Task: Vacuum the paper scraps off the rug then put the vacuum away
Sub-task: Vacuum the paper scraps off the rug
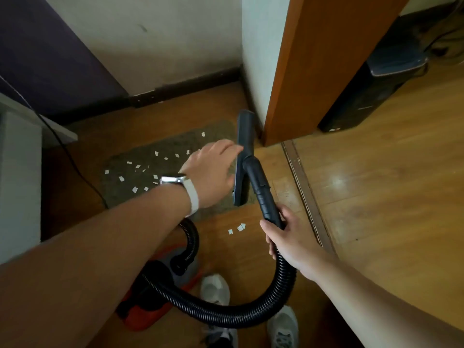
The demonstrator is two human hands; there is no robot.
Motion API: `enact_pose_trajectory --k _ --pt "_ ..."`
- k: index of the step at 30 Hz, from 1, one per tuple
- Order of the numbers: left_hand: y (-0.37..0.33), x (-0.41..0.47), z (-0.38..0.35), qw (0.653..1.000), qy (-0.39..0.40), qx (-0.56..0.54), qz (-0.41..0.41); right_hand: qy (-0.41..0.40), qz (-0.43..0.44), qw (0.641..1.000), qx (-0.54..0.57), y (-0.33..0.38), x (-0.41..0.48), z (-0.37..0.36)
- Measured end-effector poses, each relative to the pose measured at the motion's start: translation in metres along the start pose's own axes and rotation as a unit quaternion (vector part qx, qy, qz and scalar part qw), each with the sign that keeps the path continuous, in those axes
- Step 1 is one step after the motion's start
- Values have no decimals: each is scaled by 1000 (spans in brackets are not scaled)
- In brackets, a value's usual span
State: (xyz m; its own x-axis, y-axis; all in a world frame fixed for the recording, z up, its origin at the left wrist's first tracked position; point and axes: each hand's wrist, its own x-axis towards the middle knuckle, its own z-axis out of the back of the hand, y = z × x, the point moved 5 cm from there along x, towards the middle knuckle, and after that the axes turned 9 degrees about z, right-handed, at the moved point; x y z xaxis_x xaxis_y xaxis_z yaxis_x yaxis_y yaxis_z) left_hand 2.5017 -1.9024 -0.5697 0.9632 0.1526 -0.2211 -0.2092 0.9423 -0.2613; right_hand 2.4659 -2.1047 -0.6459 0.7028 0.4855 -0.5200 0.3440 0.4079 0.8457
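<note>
The right grip (283, 237) was wrapped closed around the black handle tube (263, 194) of the vacuum, fingers curled under it where the ribbed hose (281, 292) joins. Ahead of that grip the tube rose to the flat floor nozzle (244, 146), held tilted off the floor. The left grip (213, 172), wearing a white-strapped watch (185, 187), lay against the nozzle's left side with fingers spread along it; whether they were closed on it could not be told.

Left of and beyond both grips lay the dark rug (150, 169), strewn with white paper scraps (135, 169). Three more scraps (237, 228) sat on the wooden floor (376, 197) just left of the right grip, off the rug's near edge. The red vacuum body (155, 292) stood below the left forearm, with the hose looping from it past two white shoes (216, 288).

Beyond the nozzle a wall corner and a wooden door edge (313, 71) stood close to the rug's far right corner. Right of the right grip, past a floor threshold strip (303, 192), open floor stretched to a dark bin (371, 89).
</note>
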Motion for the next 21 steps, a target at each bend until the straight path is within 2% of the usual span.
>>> enact_pose_trajectory --k 3,6,8,12,17,21 --pt "-9 40 -3 984 25 155 -84 -6 16 999 -29 3 0 -5" --pt "-7 71 -13 945 82 278 -151 2 28 997 -66 10 3 -7" --pt "-1 83 -17 922 108 322 -187 6 32 995 -89 16 7 -10" --pt "23 98 -9 929 102 311 -172 -21 41 993 -107 30 18 -16" --pt "65 97 -20 970 108 212 -44 -43 18 991 -129 44 35 -22" --pt "88 85 -39 981 131 145 9 -45 -5 990 -135 46 43 -21"
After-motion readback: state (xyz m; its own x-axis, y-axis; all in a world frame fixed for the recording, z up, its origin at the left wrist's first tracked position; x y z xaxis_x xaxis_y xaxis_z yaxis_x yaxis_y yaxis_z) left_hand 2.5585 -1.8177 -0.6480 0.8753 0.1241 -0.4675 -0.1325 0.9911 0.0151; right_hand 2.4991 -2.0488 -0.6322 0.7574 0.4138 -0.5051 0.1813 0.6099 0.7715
